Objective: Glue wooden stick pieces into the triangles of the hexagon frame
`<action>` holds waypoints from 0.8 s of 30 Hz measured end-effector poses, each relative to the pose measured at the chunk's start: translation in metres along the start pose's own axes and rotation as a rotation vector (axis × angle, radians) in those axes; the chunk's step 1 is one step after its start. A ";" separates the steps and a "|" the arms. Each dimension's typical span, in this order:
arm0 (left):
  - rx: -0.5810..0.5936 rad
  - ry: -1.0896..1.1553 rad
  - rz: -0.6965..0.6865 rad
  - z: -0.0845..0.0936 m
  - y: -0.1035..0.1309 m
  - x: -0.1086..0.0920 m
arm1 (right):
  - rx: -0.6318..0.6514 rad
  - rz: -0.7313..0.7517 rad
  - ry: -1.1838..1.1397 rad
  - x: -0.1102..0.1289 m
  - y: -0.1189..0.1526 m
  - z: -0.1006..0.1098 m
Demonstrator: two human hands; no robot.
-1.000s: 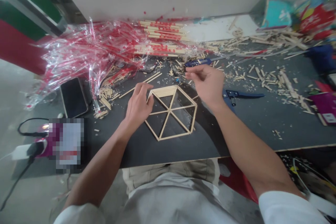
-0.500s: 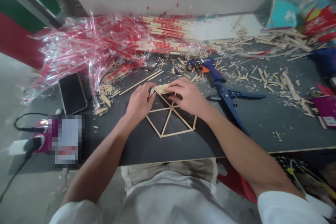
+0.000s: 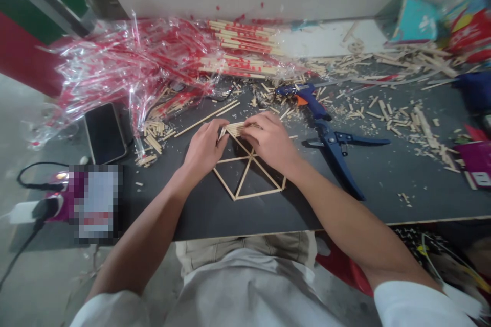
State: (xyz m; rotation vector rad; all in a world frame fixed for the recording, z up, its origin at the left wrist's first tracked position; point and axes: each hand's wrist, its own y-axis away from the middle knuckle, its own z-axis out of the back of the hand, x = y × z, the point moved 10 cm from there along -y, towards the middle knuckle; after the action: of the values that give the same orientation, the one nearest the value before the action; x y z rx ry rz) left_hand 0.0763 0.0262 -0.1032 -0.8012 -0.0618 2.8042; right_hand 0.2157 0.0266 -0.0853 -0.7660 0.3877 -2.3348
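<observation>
A hexagonal, spoked pale wooden-stick frame (image 3: 251,157) lies on the dark grey tabletop (image 3: 383,189). The left hand (image 3: 203,147) has its fingers clamped on the far-left corner; the right hand's (image 3: 271,142) fingers touch the far side, grip unclear.

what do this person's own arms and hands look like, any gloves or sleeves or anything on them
The left hand and right hand are both bare, with no gloves. No watch or bracelet shows at either wrist, and no rings can be made out. The forearms are uncovered, below the short, loose, whitish left sleeve and right sleeve, which look plain, with no markings visible.
</observation>
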 end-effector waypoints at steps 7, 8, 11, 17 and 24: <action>0.009 0.005 0.002 0.001 -0.001 0.001 | -0.083 -0.030 -0.047 -0.013 0.000 0.013; 0.010 0.002 0.002 0.001 -0.001 0.001 | -0.095 -0.049 -0.052 -0.018 0.000 0.016; 0.011 -0.006 -0.013 0.002 -0.001 0.003 | -0.173 -0.083 -0.050 -0.031 0.004 0.028; -0.112 -0.005 -0.075 0.016 0.001 0.000 | -0.265 -0.121 -0.005 -0.045 0.008 0.038; -0.149 -0.086 0.020 0.021 0.001 0.008 | 0.038 -0.400 0.001 -0.061 0.006 0.033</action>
State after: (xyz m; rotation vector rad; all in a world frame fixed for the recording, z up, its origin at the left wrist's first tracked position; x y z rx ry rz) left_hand 0.0580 0.0279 -0.0896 -0.7164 -0.2813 2.8785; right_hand 0.2768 0.0596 -0.0879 -0.8893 0.2017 -2.7040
